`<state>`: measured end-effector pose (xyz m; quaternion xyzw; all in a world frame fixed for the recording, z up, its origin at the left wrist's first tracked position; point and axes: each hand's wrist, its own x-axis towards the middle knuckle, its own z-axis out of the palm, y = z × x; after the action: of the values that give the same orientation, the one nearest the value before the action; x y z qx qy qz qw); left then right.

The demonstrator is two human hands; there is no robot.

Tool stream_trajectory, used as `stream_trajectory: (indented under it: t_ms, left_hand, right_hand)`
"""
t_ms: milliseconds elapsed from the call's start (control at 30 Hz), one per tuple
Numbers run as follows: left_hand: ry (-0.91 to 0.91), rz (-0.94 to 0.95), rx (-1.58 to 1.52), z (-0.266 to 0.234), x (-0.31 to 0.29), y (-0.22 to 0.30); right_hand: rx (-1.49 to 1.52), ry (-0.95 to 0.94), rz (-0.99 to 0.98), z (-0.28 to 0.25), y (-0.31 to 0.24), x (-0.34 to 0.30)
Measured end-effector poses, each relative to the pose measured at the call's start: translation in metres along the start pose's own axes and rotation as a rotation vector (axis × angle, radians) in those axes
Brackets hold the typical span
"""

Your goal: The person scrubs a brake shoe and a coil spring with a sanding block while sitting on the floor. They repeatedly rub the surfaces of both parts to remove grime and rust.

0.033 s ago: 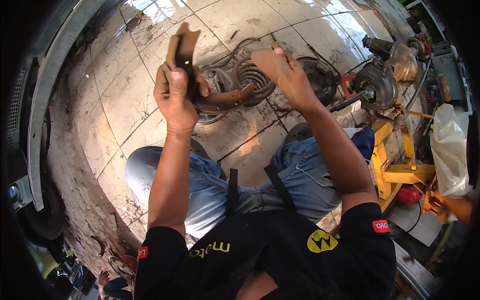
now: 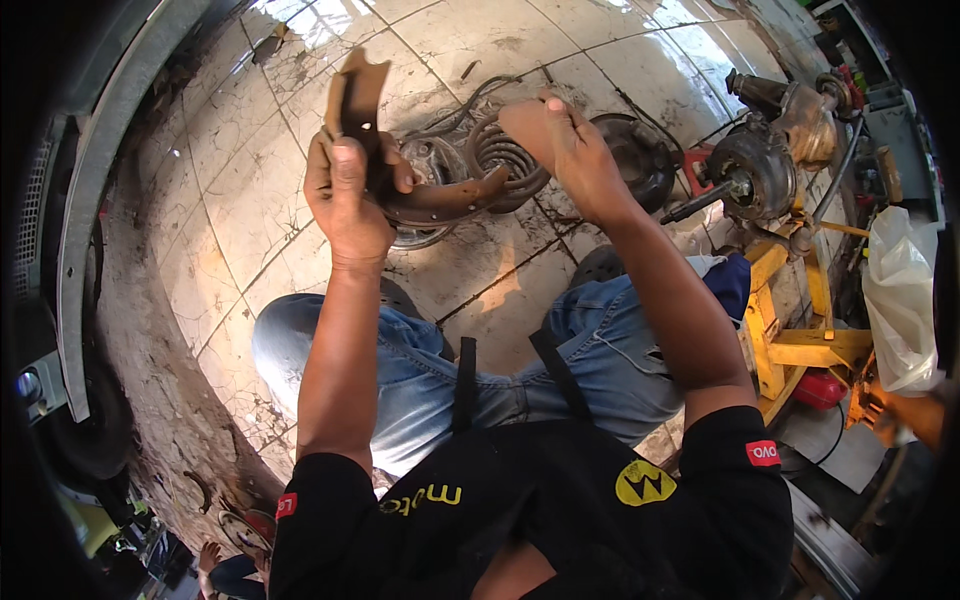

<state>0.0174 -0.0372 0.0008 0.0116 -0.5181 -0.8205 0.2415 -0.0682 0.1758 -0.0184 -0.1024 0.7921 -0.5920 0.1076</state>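
Note:
My left hand (image 2: 345,205) is closed around a rusty brown brake shoe (image 2: 445,201), a curved metal piece whose one end rises above my fingers and whose other end curves to the right. Between the thumb and fingers of my right hand (image 2: 587,165) is a piece of brown sandpaper (image 2: 527,130), held apart from the shoe's upper end. Below the hands, a rusty coil spring (image 2: 492,150) lies on the tiles beside a round metal part (image 2: 432,165), which the shoe partly hides. A dark round drum-like part (image 2: 635,163) lies just right of my right hand.
At the right, an axle assembly (image 2: 755,170) rests on a yellow stand (image 2: 820,352). A white plastic bag (image 2: 900,300) hangs beside it. A curved metal bumper (image 2: 72,250) runs along the left edge. Another person's hand (image 2: 208,557) shows at the lower left.
My left hand and the brake shoe have shifted slightly left, with the shoe's upper end tipping a little. My right hand has barely moved and keeps its grip on the sandpaper.

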Motion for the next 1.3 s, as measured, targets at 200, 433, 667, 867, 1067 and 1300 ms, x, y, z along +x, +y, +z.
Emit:
stream_trajectory:
  t_ms: [200, 433, 667, 867, 1067, 1300]
  left_hand:
    - [0.076, -0.079, -0.089, -0.014, 0.004, 0.003]
    - [0.205, -0.179, -0.059, -0.007, 0.007, 0.010]
    - [0.214, -0.201, 0.099, 0.017, -0.002, 0.008]
    - [0.181, -0.183, 0.332, 0.017, -0.005, 0.003]
    - [0.087, -0.172, 0.392, 0.029, -0.009, -0.005]
    - [0.110, -0.197, 0.382, 0.032, -0.009, -0.007]
  right_hand:
    - [0.132, -0.142, -0.147, 0.013, -0.003, -0.013]
    - [-0.295, -0.432, -0.299, 0.008, -0.009, -0.022]
    - [-1.064, -0.357, -0.505, 0.035, 0.037, -0.036]
    - [-1.130, -0.498, -0.466, 0.048, 0.028, -0.049]
    - [-1.267, -0.401, -0.425, 0.052, 0.031, -0.059]
    - [-1.276, -0.418, -0.399, 0.050, 0.029, -0.060]
